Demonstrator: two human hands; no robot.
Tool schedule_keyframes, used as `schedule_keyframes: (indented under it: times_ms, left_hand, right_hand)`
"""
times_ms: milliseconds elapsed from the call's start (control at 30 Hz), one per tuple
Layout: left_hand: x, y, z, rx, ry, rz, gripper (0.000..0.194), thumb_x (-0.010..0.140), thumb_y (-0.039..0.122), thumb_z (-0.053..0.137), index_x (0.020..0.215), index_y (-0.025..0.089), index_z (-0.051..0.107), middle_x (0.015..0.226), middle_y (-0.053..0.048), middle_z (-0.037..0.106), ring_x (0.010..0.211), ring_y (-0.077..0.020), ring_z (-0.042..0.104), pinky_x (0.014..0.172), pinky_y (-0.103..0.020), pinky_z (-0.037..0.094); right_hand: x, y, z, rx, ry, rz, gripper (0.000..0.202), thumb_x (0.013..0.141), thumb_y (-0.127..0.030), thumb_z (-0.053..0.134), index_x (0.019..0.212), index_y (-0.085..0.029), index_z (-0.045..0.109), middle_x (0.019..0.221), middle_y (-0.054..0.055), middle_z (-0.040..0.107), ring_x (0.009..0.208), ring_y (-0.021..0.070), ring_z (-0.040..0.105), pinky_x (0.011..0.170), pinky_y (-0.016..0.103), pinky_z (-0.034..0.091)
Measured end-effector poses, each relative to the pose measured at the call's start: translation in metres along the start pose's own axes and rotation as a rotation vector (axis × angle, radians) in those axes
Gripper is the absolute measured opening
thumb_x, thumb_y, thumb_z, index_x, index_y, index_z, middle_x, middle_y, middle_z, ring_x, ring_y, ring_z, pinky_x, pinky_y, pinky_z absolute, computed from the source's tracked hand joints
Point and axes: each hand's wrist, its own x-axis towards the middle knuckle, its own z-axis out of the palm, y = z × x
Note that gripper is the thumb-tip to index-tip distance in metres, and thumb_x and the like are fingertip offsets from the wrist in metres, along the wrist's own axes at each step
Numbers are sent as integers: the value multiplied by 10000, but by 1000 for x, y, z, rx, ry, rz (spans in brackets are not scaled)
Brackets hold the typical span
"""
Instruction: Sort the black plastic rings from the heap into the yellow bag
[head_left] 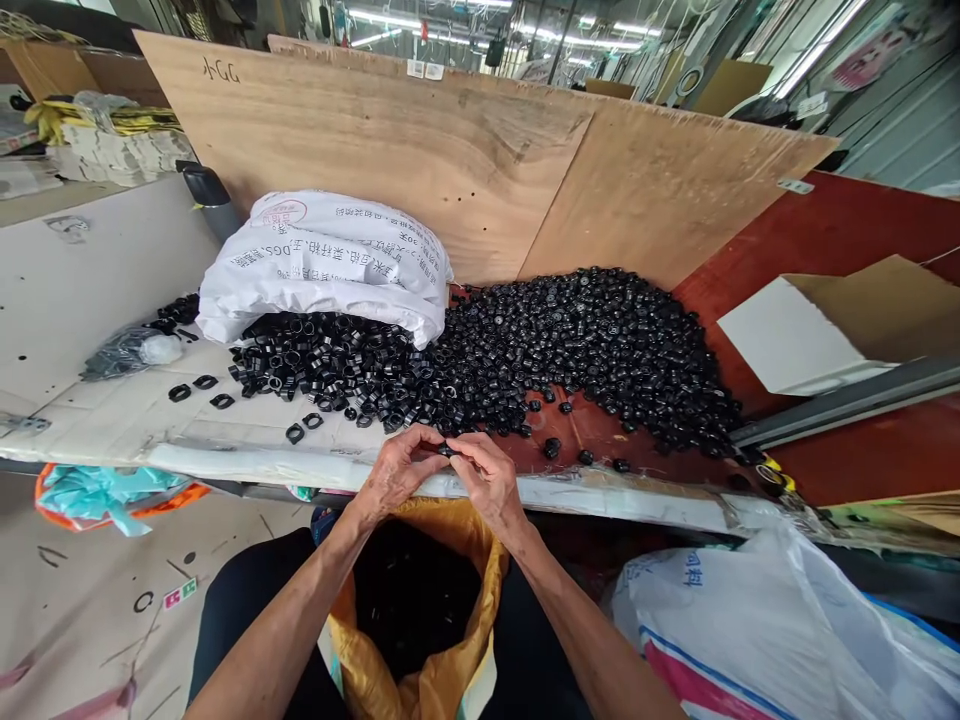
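Yellow woven fabric forms the open sack point(491, 560) at the bottom centre of the frame, held between the dark-clad knees point(255, 610), probably so that its mouth is kept upright and directly under the hands. Dark contents are seen inside, but their shapes cannot be told.

Just above it, near the middle of the frame, a small black piece point(446, 451) is pinched from both sides. It is gripped between the thumb and forefinger of the left hand point(397, 468) and those of the right hand point(489, 482), and it lies at the very fingertips, mostly covered by them; whether it is one part or two joined cannot be told. Such a two-sided hold is presumably chosen for fine control over something so small. The hands are held at the padded table edge point(285, 476), by which some support may be given.

Farther up, black rings point(330, 365) are heaped left of centre and round black parts point(585, 340) right of centre, apparently placed so that each kind can be reached by the nearer hand. Over the rings a white printed sack point(322, 260) is laid. Behind everything, a plywood board point(450, 150) is stood across the upper frame, perhaps as a barrier against spilling.
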Motion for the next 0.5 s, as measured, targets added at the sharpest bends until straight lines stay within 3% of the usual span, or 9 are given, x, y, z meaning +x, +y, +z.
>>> schedule_keyframes:
  times_ms: [200,400,500]
  left_hand:
    - [-1,-5,-2,79,24,196,143,934,271,743,1063,213,751,1103,-71,733,1032,-191,709,949,-334,572]
    - [-2,-1,-2,81,37,228,155,961,287,721,1083,225,795,1111,-78,735,1015,-186,722,939,-329,591]
    - [-3,2,-2,92,38,228,152,966,272,713,1081,229,802,1111,-77,741,1018,-183,724,944,-326,589]
  right_hand:
    - [-1,2,3,29,39,93,162,964,-283,647,1095,-235,728,1021,53,742,878,200,720,782,309,589]
    - [2,0,10,72,66,91,124,947,-272,654,998,-237,761,1017,64,734,913,212,720,768,309,601]
    - [2,-2,13,108,71,172,135,948,-288,650,995,-231,764,971,56,738,848,205,730,744,309,618]
